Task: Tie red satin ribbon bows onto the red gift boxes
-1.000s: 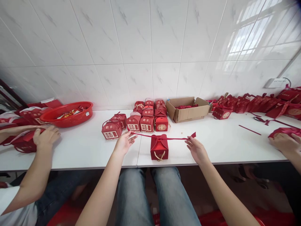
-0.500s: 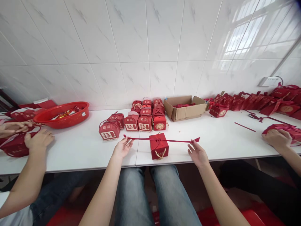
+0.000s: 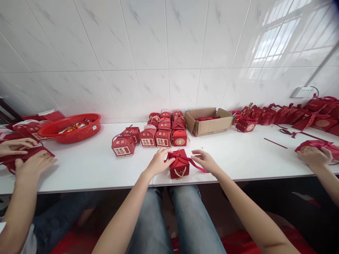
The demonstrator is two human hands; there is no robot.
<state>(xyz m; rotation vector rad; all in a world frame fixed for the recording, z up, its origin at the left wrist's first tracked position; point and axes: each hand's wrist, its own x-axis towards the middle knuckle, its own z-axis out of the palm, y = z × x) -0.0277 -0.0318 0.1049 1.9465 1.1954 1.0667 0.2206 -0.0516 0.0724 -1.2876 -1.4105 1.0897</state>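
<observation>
A small red gift box point(image 3: 179, 165) with a gold rope handle on its front stands at the table's near edge. Dark red ribbon point(image 3: 197, 166) crosses its top, and one loose end trails down to the right onto the table. At the box's upper left, my left hand point(image 3: 160, 161) has its fingers and thumb closed on the ribbon. My right hand point(image 3: 206, 160) is just right of the box, open, fingers apart and pointing toward the ribbon. The left end of the ribbon is mostly hidden by my left hand.
Several filled red boxes point(image 3: 163, 137) stand behind, beside an open cardboard carton point(image 3: 212, 127). A red plastic basin point(image 3: 71, 137) holds wrapped sweets at the left. Co-workers' hands point(image 3: 34, 164) handle red boxes on both sides. A cut ribbon point(image 3: 275, 143) lies at the right.
Both hands have come inward from the stretched ribbon ends to the box. The ribbon, pulled straight before, is now slack, and its right end has dropped from my right hand.
</observation>
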